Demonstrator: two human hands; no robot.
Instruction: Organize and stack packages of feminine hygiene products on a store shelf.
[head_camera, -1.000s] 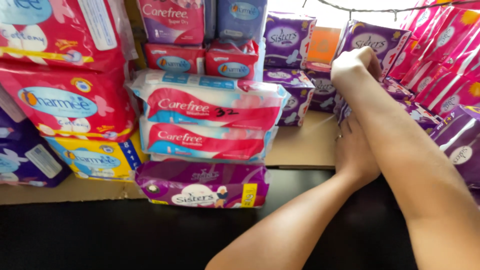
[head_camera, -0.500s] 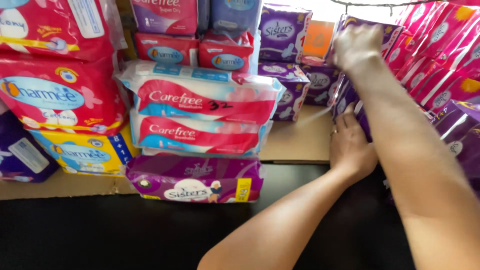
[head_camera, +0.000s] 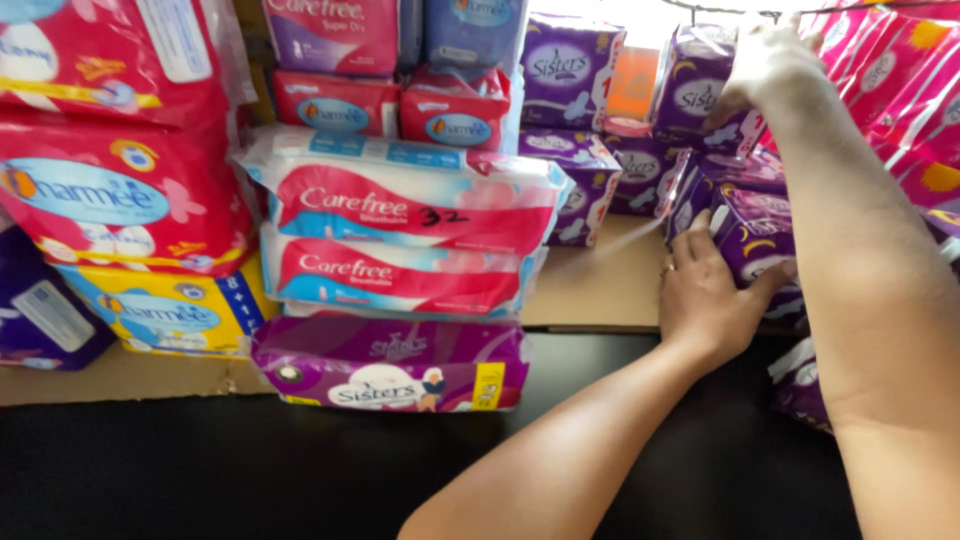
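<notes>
Since a second ago: right hand (head_camera: 770, 65) risen from the middle purple packs to the top of the stack, far right; left hand (head_camera: 712, 290) slid forward off the bench (head_camera: 300, 470) edge onto a purple pack (head_camera: 755, 235). Reads as both hands now engaged on the same purple stack, one steadying low, one working high. Left fingers (head_camera: 690, 255) spread wide, flat against the pack's near face, thumb hooked round its right side; ring on one finger. Right fingers curled narrow over an upper purple pack (head_camera: 700, 80); true grip or mere touch not clear, fingertips hidden. Held pack: glossy purple wrap, yellow crescent print, soft and slightly crumpled, sitting tilted just ahead of the left fingers, above the cardboard (head_camera: 600, 290). Left of those fingers, well apart: red-and-white packs (head_camera: 400, 215) stacked on a flat purple pack (head_camera: 390, 365).
</notes>
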